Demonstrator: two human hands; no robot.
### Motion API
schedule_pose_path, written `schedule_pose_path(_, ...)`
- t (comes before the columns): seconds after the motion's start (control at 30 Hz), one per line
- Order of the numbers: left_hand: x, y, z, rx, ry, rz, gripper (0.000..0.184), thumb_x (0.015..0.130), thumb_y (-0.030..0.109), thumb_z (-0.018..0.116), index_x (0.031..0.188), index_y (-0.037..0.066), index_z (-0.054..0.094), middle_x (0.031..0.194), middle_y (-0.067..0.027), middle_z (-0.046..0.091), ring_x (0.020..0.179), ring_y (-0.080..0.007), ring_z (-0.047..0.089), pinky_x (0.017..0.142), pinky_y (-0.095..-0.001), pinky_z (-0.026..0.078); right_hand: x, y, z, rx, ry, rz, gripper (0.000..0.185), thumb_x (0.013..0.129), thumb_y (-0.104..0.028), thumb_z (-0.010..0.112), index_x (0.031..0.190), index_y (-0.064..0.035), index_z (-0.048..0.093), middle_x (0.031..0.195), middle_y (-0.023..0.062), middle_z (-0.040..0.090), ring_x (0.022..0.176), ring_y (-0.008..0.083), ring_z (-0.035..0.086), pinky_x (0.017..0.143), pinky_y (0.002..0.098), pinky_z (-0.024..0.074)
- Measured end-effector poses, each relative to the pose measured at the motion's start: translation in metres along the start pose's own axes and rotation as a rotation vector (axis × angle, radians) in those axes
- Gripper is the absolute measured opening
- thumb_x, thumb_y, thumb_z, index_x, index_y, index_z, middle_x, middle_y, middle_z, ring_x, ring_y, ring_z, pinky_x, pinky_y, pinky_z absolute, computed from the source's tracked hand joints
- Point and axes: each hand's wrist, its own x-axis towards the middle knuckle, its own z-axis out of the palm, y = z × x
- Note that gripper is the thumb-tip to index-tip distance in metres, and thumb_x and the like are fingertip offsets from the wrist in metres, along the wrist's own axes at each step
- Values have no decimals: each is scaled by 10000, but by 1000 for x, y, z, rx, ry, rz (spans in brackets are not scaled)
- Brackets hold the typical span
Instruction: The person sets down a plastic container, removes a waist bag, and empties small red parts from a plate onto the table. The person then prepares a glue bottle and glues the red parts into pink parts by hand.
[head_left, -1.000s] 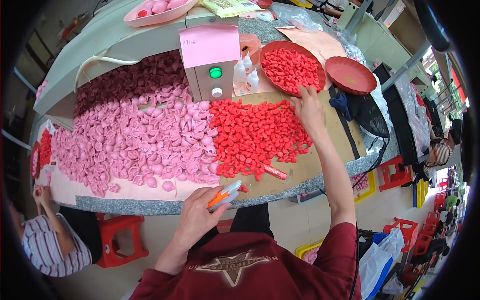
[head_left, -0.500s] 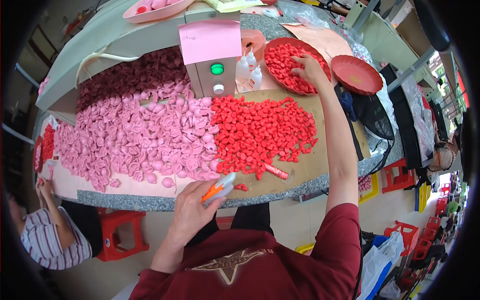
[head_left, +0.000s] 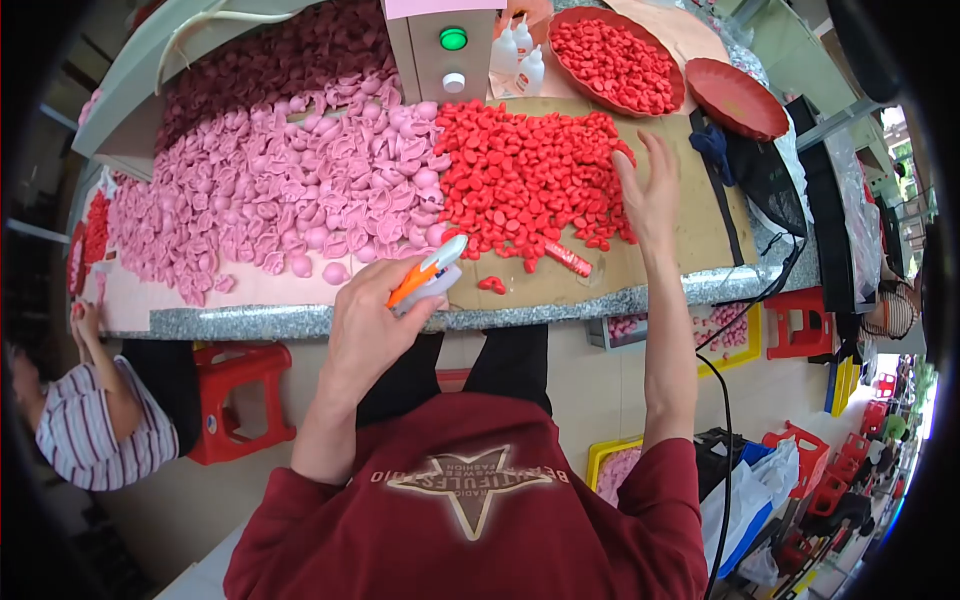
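Note:
My left hand (head_left: 375,315) is closed around an orange and white tool (head_left: 428,276) above the table's front edge. The fingers of my right hand (head_left: 652,195) are spread at the right border of the red pieces (head_left: 530,175); nothing can be made out between them. To the left of the red pieces lies a broad heap of pink shell-like pieces (head_left: 290,190). A red-labelled tube (head_left: 568,258) and a small red piece (head_left: 491,285) rest near the front edge. Behind my right hand stands a red dish (head_left: 615,62) full of red pieces.
Beside the full dish is another red dish (head_left: 737,98). White bottles (head_left: 530,70) stand by a grey machine post (head_left: 440,50) with a green button. A person in a striped top (head_left: 105,425) sits at the left, near a red stool (head_left: 240,400). A black cable hangs at right.
My right hand has come back from the full red dish to the edge of the red pieces. The view has tilted down, and my left hand still holds the tool.

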Motion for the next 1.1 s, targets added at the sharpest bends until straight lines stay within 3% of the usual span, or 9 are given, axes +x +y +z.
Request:
schedule_pose_path(0.1, -3, 2, -3, -19, 3, -25, 353, 660, 98, 719, 984, 3, 615, 862, -147, 615, 782, -300, 600, 686, -357, 466, -27, -41, -44, 8, -509, 336, 271, 751, -175, 672, 944, 0, 596, 945, 139, 599, 847, 258, 595, 717, 341, 464)
schedule_pose_path(0.17, -4, 0, -3, -2, -5, -18, 349, 661, 95, 715, 981, 0, 615, 868, -147, 615, 791, -298, 598, 696, -360, 466, -58, -51, -45, -33, -589, 231, 235, 743, -163, 671, 918, -19, 608, 876, 127, 602, 789, 257, 603, 670, 358, 470)
schedule_pose_path(0.3, 5, -4, 8, 55, -23, 132, 340, 659, 89, 701, 972, -8, 609, 878, -145, 613, 817, -302, 590, 724, -366, 462, -85, -50, -36, -100, -489, -35, 220, 712, -152, 680, 880, -30, 607, 826, 133, 580, 757, 294, 575, 660, 386, 458)
schedule_pose_path(0.57, 58, 39, 22, 413, -198, 585, 367, 635, 115, 702, 977, 36, 595, 900, -59, 592, 820, -216, 556, 664, -322, 479, -61, -15, -77, -116, -212, 448, 180, 750, -136, 646, 880, -11, 650, 767, 129, 575, 675, 269, 560, 617, 355, 446)
schedule_pose_path(0.7, 98, 69, 50, 630, -236, 997, 221, 719, 180, 611, 891, 47, 575, 765, -13, 506, 748, -158, 512, 549, -268, 473, -65, 25, -79, -320, -167, 121, 217, 787, -140, 620, 947, 8, 631, 857, 154, 580, 772, 252, 563, 696, 290, 439)
schedule_pose_path(0.8, 110, 86, 68, 656, -176, 1274, 172, 720, 166, 565, 848, 51, 566, 726, -3, 463, 707, -120, 495, 498, -230, 456, -49, 9, -87, 440, -336, 403, 233, 814, -143, 597, 986, 12, 618, 922, 116, 602, 838, 189, 570, 738, 277, 436)
schedule_pose_path(0.87, 112, 91, 78, 651, -167, 1389, 184, 706, 171, 564, 843, 48, 567, 743, -3, 474, 700, -107, 493, 508, -224, 453, -38, -9, -96, 843, -723, 402, 243, 846, -124, 560, 1045, 13, 588, 979, 63, 599, 900, 123, 544, 778, 260, 430)
schedule_pose_path(0.97, 108, 96, 86, 664, -194, 1461, 180, 700, 180, 559, 821, 48, 567, 826, -16, 530, 717, -96, 501, 537, -207, 445, -41, 8, -80, 994, -1080, 414, 275, 847, -99, 555, 1099, 9, 551, 986, 35, 587, 919, 90, 518, 809, 249, 423)
schedule_pose_path(1.1, 109, 101, 91, 631, -169, 1442, 239, 696, 179, 553, 902, 58, 563, 947, -6, 522, 754, -107, 514, 497, -243, 459, -42, 19, -72, 1079, -1044, 468, 297, 819, -97, 599, 1101, -14, 556, 973, 23, 586, 874, 73, 523, 800, 244, 424)
